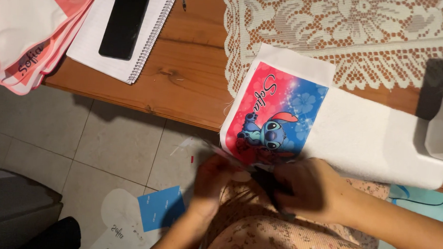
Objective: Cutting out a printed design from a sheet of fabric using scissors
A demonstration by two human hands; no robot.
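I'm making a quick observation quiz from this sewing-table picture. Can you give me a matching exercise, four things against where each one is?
Things:
1. black phone
2. lace cloth
3. printed fabric piece
4. blue paper scrap

Places:
A. on the tiled floor below the table edge
B. lying on the spiral notebook
C. hanging over the table's front edge, by the left hand and right hand
D. spread over the far right of the wooden table

Pairs: 1-B, 2-D, 3-C, 4-A
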